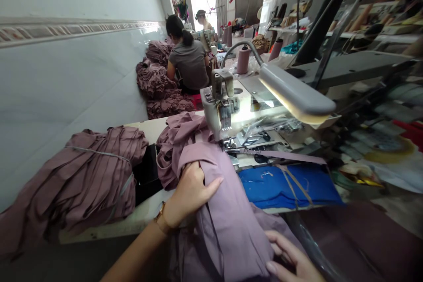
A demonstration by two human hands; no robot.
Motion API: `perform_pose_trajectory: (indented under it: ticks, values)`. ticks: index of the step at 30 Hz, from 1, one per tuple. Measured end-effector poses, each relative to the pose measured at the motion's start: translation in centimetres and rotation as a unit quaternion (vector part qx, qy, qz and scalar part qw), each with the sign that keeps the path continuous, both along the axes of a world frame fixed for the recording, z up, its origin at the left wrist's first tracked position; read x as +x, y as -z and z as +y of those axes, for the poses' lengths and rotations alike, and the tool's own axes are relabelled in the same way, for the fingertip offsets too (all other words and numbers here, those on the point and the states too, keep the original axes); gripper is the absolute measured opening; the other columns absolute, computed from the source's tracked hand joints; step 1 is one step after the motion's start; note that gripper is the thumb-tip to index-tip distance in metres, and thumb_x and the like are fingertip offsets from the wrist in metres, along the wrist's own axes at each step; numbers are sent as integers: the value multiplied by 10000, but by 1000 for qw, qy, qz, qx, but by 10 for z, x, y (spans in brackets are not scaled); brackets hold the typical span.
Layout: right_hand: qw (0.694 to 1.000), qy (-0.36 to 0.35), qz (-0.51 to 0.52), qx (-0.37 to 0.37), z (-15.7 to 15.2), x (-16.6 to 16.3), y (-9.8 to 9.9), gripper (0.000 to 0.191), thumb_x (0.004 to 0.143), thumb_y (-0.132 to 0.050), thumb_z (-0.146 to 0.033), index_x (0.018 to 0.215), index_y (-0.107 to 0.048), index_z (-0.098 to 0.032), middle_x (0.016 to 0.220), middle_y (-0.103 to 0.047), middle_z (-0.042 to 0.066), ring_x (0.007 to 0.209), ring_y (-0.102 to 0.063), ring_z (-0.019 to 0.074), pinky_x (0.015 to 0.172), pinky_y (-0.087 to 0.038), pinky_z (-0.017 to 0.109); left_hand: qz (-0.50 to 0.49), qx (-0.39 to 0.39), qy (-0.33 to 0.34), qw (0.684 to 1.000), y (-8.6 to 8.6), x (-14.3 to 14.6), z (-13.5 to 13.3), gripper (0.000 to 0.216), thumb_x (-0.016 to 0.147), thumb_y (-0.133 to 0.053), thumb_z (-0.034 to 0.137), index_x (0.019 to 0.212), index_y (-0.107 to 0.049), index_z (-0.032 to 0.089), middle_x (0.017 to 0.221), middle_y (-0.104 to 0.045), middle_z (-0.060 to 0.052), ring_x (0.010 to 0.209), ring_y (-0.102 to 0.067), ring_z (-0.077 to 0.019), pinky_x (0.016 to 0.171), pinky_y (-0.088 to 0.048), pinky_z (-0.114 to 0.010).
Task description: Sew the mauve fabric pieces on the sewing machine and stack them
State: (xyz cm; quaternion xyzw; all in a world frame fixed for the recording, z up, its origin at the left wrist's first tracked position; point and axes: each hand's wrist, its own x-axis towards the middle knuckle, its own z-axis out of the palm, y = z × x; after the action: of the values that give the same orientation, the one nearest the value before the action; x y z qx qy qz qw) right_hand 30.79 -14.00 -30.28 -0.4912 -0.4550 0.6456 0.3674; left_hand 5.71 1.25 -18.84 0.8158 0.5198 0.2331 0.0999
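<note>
A length of mauve fabric [228,211] runs from under the sewing machine's needle area down toward me. My left hand [191,189] is closed on its left edge, fingers curled beneath a fold and thumb lying on top. Lower right, my right hand [291,257] grips the fabric's right edge between thumb and fingers. The sewing machine [214,110] stands just beyond, its needles close above the cloth. A narrow mauve strip [284,155] leads into the machine from the right. More mauve cloth [185,132] lies bunched left of the needles.
Left on the table sits a tied bundle of mauve pieces [99,172]. A blue padded cloth [291,185] covers the table's front right. A lit lamp [297,92] hangs over the machine. Thread cones [243,59] stand behind. Further back, a person [190,61] sits beside heaped fabric [155,79].
</note>
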Motion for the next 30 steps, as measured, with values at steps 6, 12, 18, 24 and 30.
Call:
perform_pose_trajectory:
  ticks: [6, 12, 18, 24, 30]
  values:
    - [994, 103, 0, 36, 13, -12, -10, 525, 768, -739, -451, 1249, -642, -264, 1310, -654, 127, 1212, -597, 310, 1015, -479, 393, -89, -26, 21, 995, -13, -5, 28, 313, 860, -597, 339, 588, -576, 186, 663, -597, -38, 699, -592, -194, 687, -473, -320]
    - [993, 43, -84, 65, 33, -16, -29, 256, 754, -729, -411, 941, -789, -247, 994, -775, 116, 1004, -694, 337, 908, -560, 402, -199, -87, -49, 975, -10, 2, 45, 198, 860, -586, 326, 737, -570, 171, 687, -577, -1, 684, -586, -176, 623, -474, -285]
    - [990, 62, -97, 85, 40, -24, -36, 167, 751, -717, -376, 821, -767, -232, 849, -762, 89, 857, -710, 306, 785, -583, 370, -157, -89, 23, 983, -12, -2, 56, 515, 758, -658, 200, 1239, -479, 153, 1220, -603, -109, 1103, -579, -268, 942, -480, -374]
    - [989, 79, -86, 92, 55, -29, -35, 204, 801, -694, -391, 886, -742, -212, 909, -741, 83, 892, -684, 283, 823, -546, 358, -165, -67, 3, 984, -15, -4, 86, 69, 789, -566, 173, 809, -625, 144, 812, -679, -55, 766, -638, -220, 733, -510, -335]
    - [988, 80, -70, 112, 73, -38, -48, 221, 828, -676, -399, 917, -728, -204, 935, -732, 78, 921, -665, 278, 863, -521, 360, -221, -13, 17, 975, -11, 5, 116, 213, 831, -459, 97, 892, -658, 138, 938, -708, -72, 896, -641, -205, 840, -503, -334]
